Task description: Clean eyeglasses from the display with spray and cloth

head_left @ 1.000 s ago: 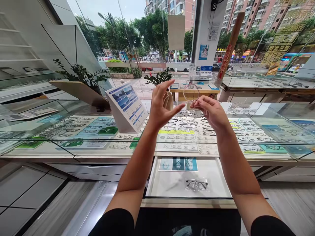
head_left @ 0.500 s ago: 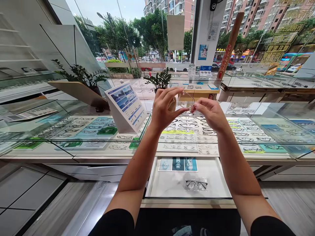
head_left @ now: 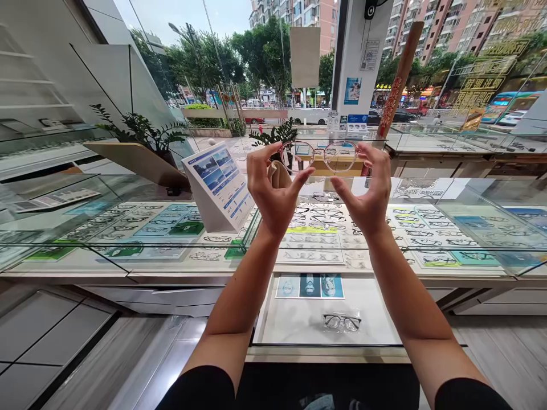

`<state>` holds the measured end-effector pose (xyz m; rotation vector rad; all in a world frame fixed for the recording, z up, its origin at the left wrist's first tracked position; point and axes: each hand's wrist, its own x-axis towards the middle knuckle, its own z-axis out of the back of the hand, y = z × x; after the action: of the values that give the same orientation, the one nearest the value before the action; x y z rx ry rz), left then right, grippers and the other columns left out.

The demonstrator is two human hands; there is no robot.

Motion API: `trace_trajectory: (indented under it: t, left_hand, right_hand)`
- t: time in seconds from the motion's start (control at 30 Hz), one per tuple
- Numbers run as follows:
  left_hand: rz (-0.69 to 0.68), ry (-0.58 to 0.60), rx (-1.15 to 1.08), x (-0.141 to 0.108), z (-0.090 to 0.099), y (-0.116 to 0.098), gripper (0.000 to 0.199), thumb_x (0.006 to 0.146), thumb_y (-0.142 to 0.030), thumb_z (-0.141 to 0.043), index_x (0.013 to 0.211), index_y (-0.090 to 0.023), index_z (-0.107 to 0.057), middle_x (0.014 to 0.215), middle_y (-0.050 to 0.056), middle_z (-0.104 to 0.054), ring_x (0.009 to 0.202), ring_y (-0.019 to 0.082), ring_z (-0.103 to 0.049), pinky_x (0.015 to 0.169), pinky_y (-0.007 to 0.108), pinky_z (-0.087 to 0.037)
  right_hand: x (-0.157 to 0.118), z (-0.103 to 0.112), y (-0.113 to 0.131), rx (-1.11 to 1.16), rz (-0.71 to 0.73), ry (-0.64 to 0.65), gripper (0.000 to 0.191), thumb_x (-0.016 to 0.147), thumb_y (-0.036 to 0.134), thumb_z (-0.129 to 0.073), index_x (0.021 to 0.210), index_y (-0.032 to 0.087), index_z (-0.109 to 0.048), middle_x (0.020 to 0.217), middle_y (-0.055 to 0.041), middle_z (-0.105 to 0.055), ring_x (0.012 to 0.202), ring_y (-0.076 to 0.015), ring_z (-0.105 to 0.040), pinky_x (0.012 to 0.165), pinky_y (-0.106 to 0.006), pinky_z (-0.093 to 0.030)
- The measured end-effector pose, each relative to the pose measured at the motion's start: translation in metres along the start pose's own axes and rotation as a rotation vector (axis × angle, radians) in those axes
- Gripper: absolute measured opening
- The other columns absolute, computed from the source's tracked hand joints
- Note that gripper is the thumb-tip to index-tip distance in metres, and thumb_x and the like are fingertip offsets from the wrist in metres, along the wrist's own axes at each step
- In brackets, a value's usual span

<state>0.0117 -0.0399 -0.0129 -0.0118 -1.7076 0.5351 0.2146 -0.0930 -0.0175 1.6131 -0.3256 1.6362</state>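
Note:
Thin-rimmed clear glasses [head_left: 341,157] are held up above the glass counter, their two round lenses side by side. My left hand [head_left: 273,191] grips them at the left end, its thumb apart below the rim. At the right end my right hand [head_left: 368,191] has its fingers on the frame, thumb also lowered. Beneath, in a white tray or drawer [head_left: 299,327], lie dark-framed glasses [head_left: 342,323] in clear plastic and a blue picture strip [head_left: 310,286].
A glass display case [head_left: 239,247] with rows of glasses spans the view. On it stand a white desk calendar [head_left: 220,188] and a tilted brown board [head_left: 137,162]. Potted plants [head_left: 147,134] are behind, before a large window.
The glasses have turned from edge-on to face-on, both lenses now showing. My hands have moved apart, the left one leftward, and the thumbs have come away from the frame.

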Motion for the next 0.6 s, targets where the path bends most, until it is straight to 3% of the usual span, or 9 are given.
trace_trajectory:
  t: [0.6]
  left_hand:
    - [0.065, 0.0, -0.031, -0.0026, -0.0076, 0.0025, 0.069, 0.079, -0.066, -0.095, 0.133, -0.03, -0.07, 0.135, 0.012, -0.072, 0.138, 0.034, -0.066, 0.113, 0.051, -0.058]
  right_hand:
    - [0.001, 0.0019, 0.0023, 0.017, -0.132, -0.015, 0.063, 0.102, 0.061, -0.071, 0.158, 0.038, -0.056, 0.156, -0.0107, -0.062, 0.151, -0.0414, -0.054, 0.122, -0.068, -0.046]
